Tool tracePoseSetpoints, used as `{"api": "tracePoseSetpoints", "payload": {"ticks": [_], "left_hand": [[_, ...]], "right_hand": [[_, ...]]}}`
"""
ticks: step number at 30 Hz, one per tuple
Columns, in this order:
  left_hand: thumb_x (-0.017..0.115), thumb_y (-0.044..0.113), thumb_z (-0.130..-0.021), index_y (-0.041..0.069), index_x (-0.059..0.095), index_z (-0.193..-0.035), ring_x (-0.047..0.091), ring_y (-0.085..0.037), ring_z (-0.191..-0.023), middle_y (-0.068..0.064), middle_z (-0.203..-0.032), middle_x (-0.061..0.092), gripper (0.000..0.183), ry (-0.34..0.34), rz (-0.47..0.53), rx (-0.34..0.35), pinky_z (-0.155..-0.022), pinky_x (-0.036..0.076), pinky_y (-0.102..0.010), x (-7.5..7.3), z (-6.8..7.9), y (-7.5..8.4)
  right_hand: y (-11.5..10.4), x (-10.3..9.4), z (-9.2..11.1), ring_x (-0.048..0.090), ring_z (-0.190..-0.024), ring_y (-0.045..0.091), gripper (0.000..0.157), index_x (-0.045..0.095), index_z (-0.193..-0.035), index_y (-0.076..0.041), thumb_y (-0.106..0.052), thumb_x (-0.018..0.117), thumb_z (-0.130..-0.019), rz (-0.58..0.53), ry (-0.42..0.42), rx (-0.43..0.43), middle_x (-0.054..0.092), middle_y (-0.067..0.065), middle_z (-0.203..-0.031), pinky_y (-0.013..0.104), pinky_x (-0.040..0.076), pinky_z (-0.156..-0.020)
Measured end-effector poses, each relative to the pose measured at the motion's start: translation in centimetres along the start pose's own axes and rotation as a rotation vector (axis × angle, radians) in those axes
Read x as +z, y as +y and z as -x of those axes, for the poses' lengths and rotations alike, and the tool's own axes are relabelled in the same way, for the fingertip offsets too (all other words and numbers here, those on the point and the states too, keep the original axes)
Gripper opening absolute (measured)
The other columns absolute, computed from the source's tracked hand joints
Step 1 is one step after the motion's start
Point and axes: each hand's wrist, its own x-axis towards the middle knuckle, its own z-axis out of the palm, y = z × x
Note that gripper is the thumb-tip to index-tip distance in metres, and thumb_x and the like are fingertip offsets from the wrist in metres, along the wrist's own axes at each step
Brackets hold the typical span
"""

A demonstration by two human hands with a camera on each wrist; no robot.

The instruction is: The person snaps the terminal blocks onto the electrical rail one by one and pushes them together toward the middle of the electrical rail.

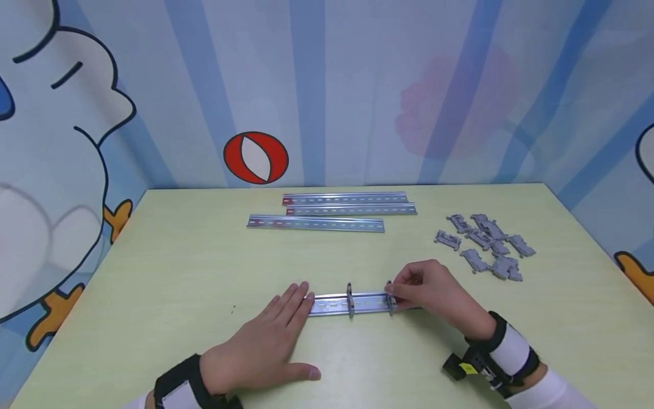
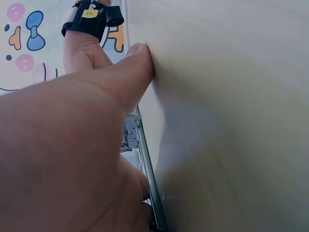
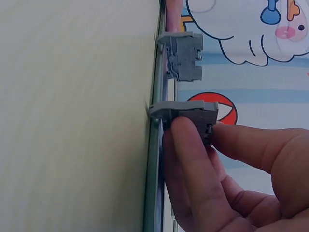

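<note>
A slotted metal DIN rail (image 1: 329,305) lies crosswise on the near part of the table. My left hand (image 1: 268,343) rests flat on its left end, fingers straight and thumb spread onto the tabletop. One grey DIN rail end bracket (image 1: 350,301) stands upright across the rail between my hands. Farther right, my right hand (image 1: 434,292) pinches a second grey end bracket (image 3: 190,112) between thumb and fingers, its lower edge at the rail. In the right wrist view both brackets stand roughly parallel with a gap between them. My right hand covers the rail's right end.
Three more DIN rails lie toward the back: a front rail (image 1: 317,223), a middle rail (image 1: 352,209) and a rear rail (image 1: 344,199). At the right is a loose pile of several grey brackets (image 1: 480,238). A printed backdrop (image 1: 347,91) rises behind the table.
</note>
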Motion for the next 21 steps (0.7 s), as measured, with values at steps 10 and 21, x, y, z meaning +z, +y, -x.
{"api": "tracePoseSetpoints", "payload": {"ticks": [10,21], "left_hand": [[0.052,0.075,-0.082,0.004,0.015,-0.157,0.004,-0.032,-0.152,-0.015,-0.166,0.007,0.11,-0.041,0.019,-0.02,-0.121,0.021,-0.05,-0.4,-0.2,0.2],[0.051,0.076,-0.082,0.005,0.015,-0.157,0.003,-0.031,-0.153,-0.014,-0.167,0.007,0.11,-0.06,0.027,-0.026,-0.121,0.021,-0.049,-0.5,-0.3,0.3]], "right_hand": [[0.0,1.9,-0.5,0.076,-0.073,0.016,0.018,0.073,-0.094,-0.001,-0.018,0.074,-0.087,-0.029,0.045,-0.028,0.077,0.016,-0.095,0.03,0.063,-0.068],[-0.7,2.9,-0.1,0.076,-0.075,0.017,0.017,0.074,-0.099,0.0,-0.013,0.071,-0.088,-0.069,0.063,-0.016,0.078,0.017,-0.094,0.029,0.062,-0.07]]}}
